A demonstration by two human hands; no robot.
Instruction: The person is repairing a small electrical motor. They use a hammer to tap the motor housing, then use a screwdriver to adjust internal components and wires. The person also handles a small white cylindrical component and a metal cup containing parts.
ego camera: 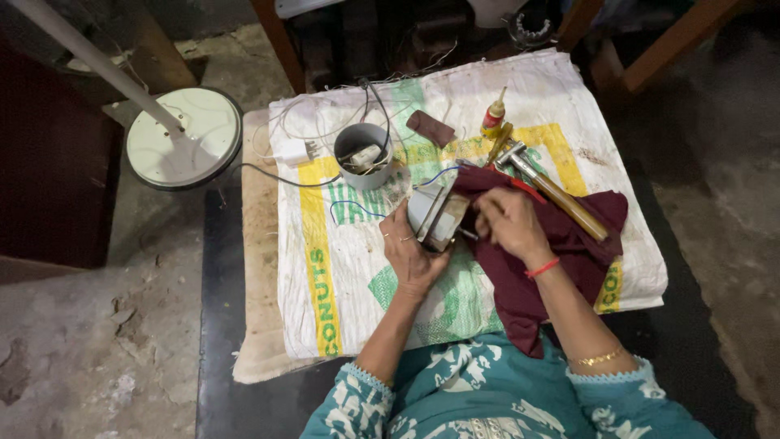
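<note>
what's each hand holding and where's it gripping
The left hand grips the small grey metal block by its near end. The right hand presses the maroon cloth against the block's right side.

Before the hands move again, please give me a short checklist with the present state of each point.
1. Left hand holds the small metal block: ok.
2. Right hand at the block's side: ok; its grip on any tool: cannot tell.
3. Maroon cloth clear of the block: not ok, it lies against it.
4. Hammer lying flat on the sack: ok.
5. Grey cup upright: ok.
</note>
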